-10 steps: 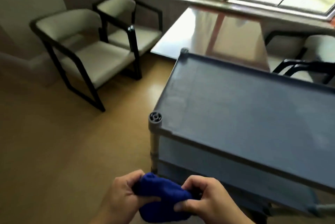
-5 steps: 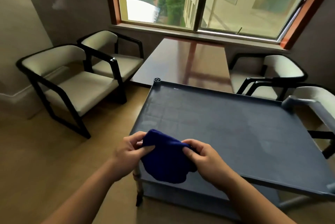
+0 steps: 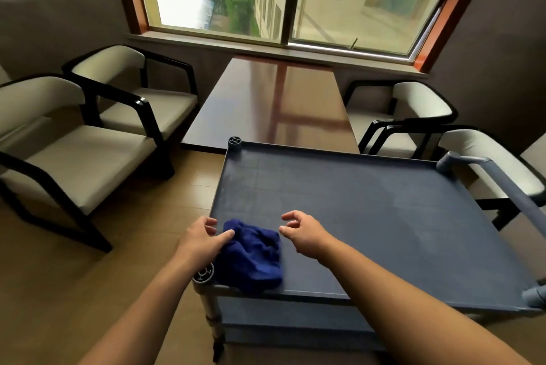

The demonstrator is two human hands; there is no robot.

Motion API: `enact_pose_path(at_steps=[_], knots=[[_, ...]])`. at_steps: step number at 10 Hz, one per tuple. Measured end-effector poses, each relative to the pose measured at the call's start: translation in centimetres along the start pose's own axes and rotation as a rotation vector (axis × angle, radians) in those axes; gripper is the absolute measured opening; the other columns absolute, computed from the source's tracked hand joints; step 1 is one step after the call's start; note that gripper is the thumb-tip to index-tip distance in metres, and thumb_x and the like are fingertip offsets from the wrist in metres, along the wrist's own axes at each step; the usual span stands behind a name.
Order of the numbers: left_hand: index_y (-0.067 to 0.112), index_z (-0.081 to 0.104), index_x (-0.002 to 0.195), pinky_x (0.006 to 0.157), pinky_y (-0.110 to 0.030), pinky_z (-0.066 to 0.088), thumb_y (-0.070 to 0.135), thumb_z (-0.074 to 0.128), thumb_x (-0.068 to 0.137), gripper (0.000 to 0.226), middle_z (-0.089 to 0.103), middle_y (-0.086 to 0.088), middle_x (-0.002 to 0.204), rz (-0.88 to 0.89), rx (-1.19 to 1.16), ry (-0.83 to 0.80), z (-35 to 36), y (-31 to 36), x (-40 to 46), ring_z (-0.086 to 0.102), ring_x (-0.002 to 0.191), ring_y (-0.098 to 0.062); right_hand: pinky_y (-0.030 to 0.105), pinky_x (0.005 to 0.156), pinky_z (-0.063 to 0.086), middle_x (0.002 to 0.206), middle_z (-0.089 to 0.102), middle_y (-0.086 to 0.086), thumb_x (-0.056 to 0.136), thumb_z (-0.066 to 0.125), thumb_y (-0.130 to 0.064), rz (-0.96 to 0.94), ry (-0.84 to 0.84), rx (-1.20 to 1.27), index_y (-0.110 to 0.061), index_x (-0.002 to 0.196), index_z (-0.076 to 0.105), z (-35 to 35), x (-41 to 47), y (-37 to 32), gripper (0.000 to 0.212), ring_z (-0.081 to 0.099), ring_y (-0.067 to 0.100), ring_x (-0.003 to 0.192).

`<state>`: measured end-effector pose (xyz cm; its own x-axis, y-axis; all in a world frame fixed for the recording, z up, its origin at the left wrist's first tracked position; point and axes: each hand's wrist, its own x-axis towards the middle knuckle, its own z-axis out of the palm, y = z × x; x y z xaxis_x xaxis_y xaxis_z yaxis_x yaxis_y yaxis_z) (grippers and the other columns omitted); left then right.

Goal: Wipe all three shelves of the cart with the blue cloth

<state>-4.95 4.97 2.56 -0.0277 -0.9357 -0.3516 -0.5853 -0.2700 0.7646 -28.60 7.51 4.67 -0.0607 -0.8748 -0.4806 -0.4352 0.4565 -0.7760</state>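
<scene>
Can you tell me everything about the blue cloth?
The blue cloth is deep blue, soft and fuzzy-looking. It lies crumpled in a loose heap at the near left corner of the cart's top shelf, its near edge reaching the rim. The left hand touches its left side; the right hand hovers open beside it.

— Where does the view look from?
— There is one camera, worn on the person's head, above the near edge of the cart (image 3: 369,217) and tilted forward and down.
— How close?
— Close enough that both forearms run in from the bottom edge, with the left hand (image 3: 201,239) and right hand (image 3: 307,234) low in the middle.
— And farther off?
— It faces the window (image 3: 295,1) on the far wall; the wide lens bends the chairs (image 3: 88,151) at the left.
</scene>
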Motion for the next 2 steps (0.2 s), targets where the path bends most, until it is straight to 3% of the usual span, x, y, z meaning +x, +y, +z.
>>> enact_pose_path(at_steps=[1, 2], knots=[[0.016, 0.066, 0.120, 0.089, -0.037, 0.059, 0.032, 0.082, 0.092, 0.036, 0.072, -0.006, 0.114, 0.092, 0.009, -0.032, 0.2, -0.4, -1.3, 0.069, 0.099, -0.021, 0.040, 0.080, 0.059, 0.109, 0.070, 0.006, 0.094, 0.063, -0.028, -0.035, -0.018, 0.032, -0.022, 0.118, 0.062, -1.3, -2.1, 0.9, 0.024, 0.065, 0.018, 0.089], [0.022, 0.065, 0.118, 0.075, -0.022, 0.058, 0.032, 0.082, 0.091, 0.033, 0.073, 0.000, 0.108, 0.178, 0.033, -0.054, 0.2, 0.4, -2.7, 0.070, 0.092, -0.013, 0.035, 0.074, 0.060, 0.102, 0.072, 0.003, 0.093, 0.066, -0.029, -0.159, 0.002, 0.083, -0.026, 0.109, 0.067, -3.2, -5.1, 1.1, 0.017, 0.070, 0.018, 0.088]])
